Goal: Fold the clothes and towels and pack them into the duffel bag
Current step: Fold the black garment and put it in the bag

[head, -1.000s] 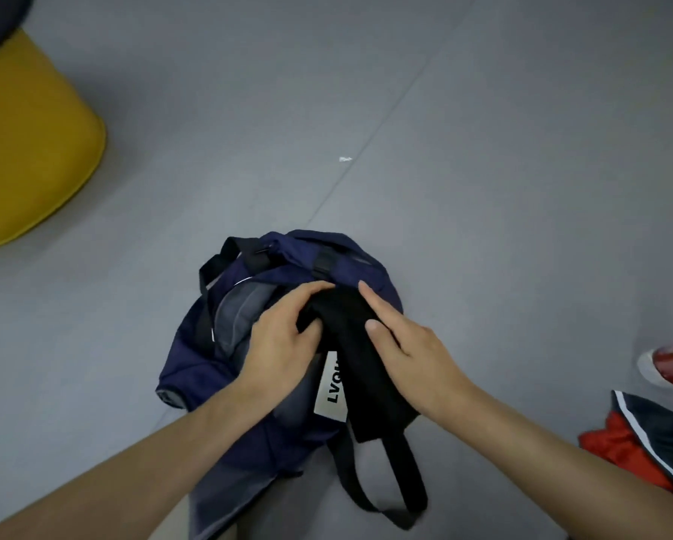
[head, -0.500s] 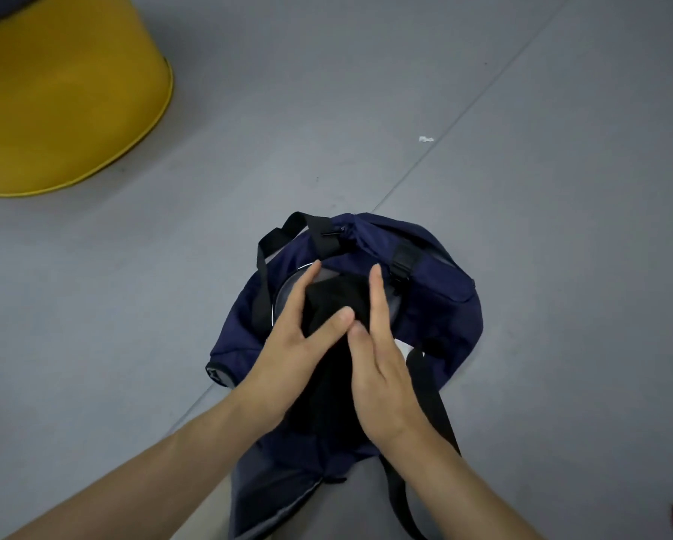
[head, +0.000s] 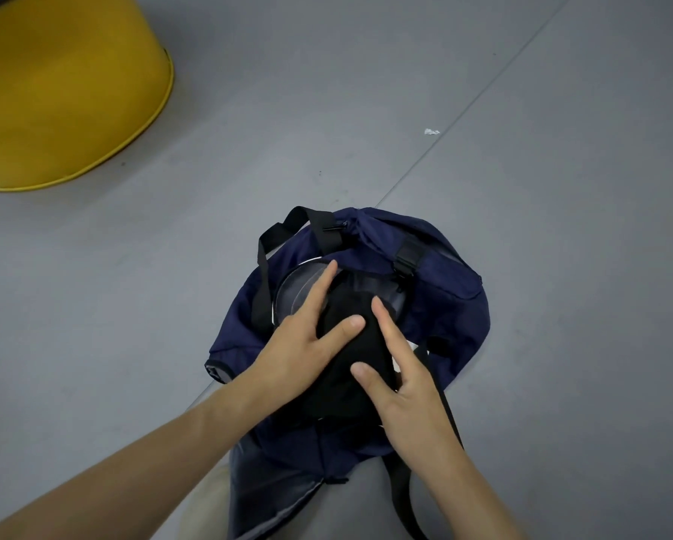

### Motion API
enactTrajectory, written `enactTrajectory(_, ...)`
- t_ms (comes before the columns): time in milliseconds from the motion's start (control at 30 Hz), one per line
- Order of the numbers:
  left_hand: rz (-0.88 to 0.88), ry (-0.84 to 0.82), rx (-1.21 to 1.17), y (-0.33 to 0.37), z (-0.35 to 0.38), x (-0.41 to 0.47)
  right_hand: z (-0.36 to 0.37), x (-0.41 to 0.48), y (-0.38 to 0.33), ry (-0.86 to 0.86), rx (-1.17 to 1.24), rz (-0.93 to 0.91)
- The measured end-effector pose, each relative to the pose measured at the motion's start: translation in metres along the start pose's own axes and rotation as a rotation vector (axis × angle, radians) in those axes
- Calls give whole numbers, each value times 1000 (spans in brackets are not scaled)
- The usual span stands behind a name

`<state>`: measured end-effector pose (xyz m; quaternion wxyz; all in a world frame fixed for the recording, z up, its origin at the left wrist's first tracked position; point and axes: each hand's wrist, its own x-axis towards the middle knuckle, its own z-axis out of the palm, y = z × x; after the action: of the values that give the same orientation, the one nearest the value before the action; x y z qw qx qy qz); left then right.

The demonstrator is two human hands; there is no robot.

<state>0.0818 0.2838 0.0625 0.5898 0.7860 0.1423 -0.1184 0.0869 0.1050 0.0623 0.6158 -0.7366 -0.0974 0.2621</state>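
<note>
Both hands are pressing a folded black garment [head: 350, 360] into the mouth of the navy duffel bag [head: 444, 305] lying on the floor; left hand [head: 299, 344] and right hand [head: 405, 387] flat, fingers spread wide, gripping nothing. Best pushing it down evenly, keeping the fold intact.

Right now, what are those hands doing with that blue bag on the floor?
A person is packing a navy duffel bag that sits on the grey floor. Both hands lie flat on a folded black garment at the bag's opening: the left hand on its left side, the right hand on its right. The garment is only partly inside. A yellow tub stands off to the left.
</note>
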Motion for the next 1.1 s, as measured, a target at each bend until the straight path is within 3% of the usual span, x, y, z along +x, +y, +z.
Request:
enactTrajectory(100, 95, 72, 469, -5, -3, 7, 1, 2, 17, 25, 0, 78)
enactTrajectory(200, 298, 349, 868, -18, -16, 16, 7, 5, 33, 58, -53, 135)
enactTrajectory(300, 32, 341, 968, -36, -35, 21, 13, 9, 42, 88, -81, 145)
enactTrajectory(367, 34, 305, 1039, -45, -39, 18, 18, 14, 44, 90, -103, 111)
enactTrajectory(633, 400, 341, 940, -10, -39, -12, 48, 39, 39, 105, -33, 32)
enactTrajectory(733, 414, 329, 886, 8, -38, -24, 65, 64, 34, 120, -26, -33)
enactTrajectory(900, 406, 363, 819, 25, -38, -31, 86, 81, 47, -67, -251, -12)
enactTrajectory(1100, 349, 366, 860, 20, -51, -28, 94, 80, 56, 64, -353, 27)
